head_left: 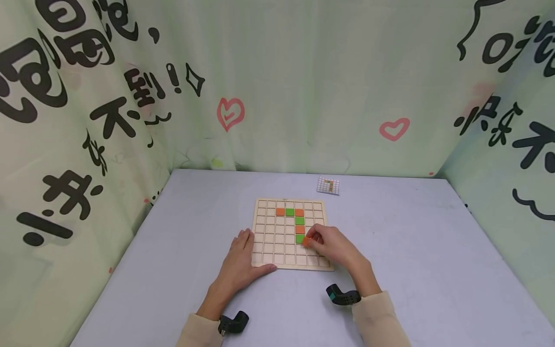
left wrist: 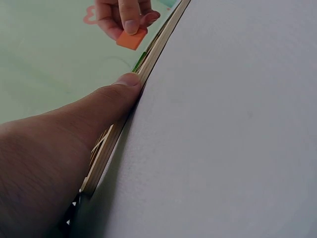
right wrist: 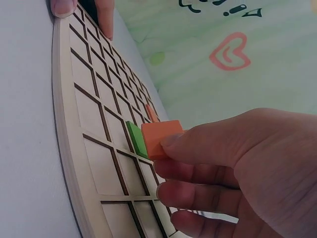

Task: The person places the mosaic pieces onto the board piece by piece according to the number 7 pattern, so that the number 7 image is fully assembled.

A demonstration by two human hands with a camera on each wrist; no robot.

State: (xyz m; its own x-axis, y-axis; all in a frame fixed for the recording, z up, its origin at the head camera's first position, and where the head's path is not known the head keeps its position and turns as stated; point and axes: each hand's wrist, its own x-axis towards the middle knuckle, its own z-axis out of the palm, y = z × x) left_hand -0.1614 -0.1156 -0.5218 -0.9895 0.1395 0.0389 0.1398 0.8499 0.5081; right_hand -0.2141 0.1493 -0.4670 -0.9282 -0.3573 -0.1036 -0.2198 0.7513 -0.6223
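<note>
A wooden grid board (head_left: 273,248) lies on the table. Orange and green square tiles sit in its cells: a short row near the far edge, then a column running toward me that ends in a green tile (head_left: 299,239). My right hand (head_left: 336,246) pinches an orange tile (right wrist: 161,139) between thumb and fingers, tilted over the board beside that last green tile. My left hand (head_left: 240,262) rests at the board's near left corner, fingers straight along the left side and thumb (left wrist: 111,96) against the near edge.
Behind the board, toward the right, lies a small card (head_left: 328,185) printed with a grid and a coloured pattern. The white table (head_left: 173,270) is bordered by pale green curtains (head_left: 312,86) with black lettering and red hearts. Each wrist wears a black band (head_left: 343,295).
</note>
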